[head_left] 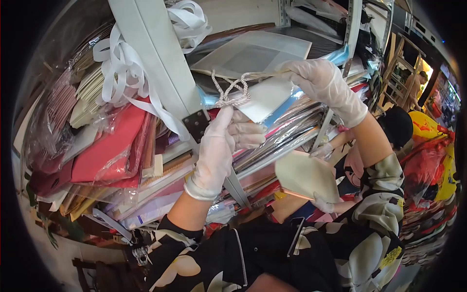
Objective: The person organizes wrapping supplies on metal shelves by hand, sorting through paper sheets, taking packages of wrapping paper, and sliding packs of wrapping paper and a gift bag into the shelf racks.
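Both my hands wear thin white gloves. My left hand [221,148] is raised in front of the shelf, its thumb up against a knotted white twisted cord [234,99] and its fingers partly curled to the right. Two loops of the cord stand up above the thumb. To the right, my right hand [318,80] pinches the end of a thin pale strand or edge that runs across to the cord. Behind the cord a clear plastic-covered sheet [258,51] lies on the shelf. A white sheet [267,100] sits just beyond my left fingers.
A grey metal post [153,58] stands at left, with white ribbon [124,68] hanging beside it. Red folders in plastic [109,151] fill the left shelves. Close on my right, a co-worker's gloved hands hold a pale green sheet [306,175]. Yellow and red bags [428,146] stand farther right.
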The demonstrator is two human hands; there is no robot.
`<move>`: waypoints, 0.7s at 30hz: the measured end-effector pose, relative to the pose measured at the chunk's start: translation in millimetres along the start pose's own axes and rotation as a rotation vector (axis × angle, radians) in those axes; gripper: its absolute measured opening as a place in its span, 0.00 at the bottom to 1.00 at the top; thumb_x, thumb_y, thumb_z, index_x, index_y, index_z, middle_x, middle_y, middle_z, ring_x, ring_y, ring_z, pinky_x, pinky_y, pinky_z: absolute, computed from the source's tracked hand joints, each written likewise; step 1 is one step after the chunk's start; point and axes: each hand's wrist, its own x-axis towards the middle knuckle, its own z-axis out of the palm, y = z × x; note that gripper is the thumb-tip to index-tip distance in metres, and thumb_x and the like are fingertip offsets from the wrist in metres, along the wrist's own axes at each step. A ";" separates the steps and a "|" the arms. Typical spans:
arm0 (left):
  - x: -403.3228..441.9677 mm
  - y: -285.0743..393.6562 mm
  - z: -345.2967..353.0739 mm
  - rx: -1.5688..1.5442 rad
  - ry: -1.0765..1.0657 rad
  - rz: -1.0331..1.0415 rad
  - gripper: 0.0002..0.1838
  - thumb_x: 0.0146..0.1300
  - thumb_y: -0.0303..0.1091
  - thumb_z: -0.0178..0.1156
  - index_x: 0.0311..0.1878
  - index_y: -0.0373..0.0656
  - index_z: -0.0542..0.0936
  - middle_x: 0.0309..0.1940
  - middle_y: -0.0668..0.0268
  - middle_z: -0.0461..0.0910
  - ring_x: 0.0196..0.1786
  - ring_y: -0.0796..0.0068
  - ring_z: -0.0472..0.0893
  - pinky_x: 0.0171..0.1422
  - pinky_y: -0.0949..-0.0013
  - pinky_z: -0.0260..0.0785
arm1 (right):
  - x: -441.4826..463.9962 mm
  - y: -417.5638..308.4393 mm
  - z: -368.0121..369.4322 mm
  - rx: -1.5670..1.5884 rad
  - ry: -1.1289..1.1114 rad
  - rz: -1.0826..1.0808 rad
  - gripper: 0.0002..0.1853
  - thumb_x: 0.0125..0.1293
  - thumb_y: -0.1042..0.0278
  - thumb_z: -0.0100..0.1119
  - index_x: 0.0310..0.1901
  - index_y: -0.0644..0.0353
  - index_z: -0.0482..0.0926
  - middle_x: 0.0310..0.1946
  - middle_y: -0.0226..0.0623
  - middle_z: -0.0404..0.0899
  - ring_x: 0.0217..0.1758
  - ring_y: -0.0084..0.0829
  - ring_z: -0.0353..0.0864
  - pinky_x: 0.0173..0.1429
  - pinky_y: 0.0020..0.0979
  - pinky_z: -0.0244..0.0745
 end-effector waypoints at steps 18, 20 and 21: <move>-11.5 -6.1 1.7 0.048 -0.049 0.087 0.21 0.76 0.49 0.48 0.45 0.39 0.79 0.40 0.51 0.87 0.38 0.65 0.87 0.44 0.67 0.76 | -11.4 16.8 22.3 -0.038 0.176 0.089 0.29 0.61 0.79 0.54 0.65 0.47 0.77 0.47 0.37 0.86 0.45 0.38 0.87 0.41 0.32 0.83; -11.5 -11.3 -6.7 0.080 -0.083 0.089 0.23 0.76 0.49 0.48 0.48 0.36 0.80 0.40 0.52 0.87 0.38 0.65 0.87 0.44 0.66 0.76 | -15.2 33.7 17.0 0.058 0.383 0.049 0.28 0.62 0.82 0.52 0.64 0.51 0.78 0.48 0.36 0.87 0.43 0.36 0.88 0.41 0.31 0.83; -13.4 -11.8 -8.6 0.091 -0.082 0.102 0.24 0.76 0.49 0.47 0.49 0.35 0.80 0.40 0.53 0.87 0.38 0.65 0.87 0.45 0.66 0.76 | -17.0 38.2 10.5 0.247 0.507 -0.041 0.28 0.62 0.84 0.53 0.64 0.53 0.78 0.48 0.38 0.87 0.43 0.37 0.89 0.43 0.30 0.82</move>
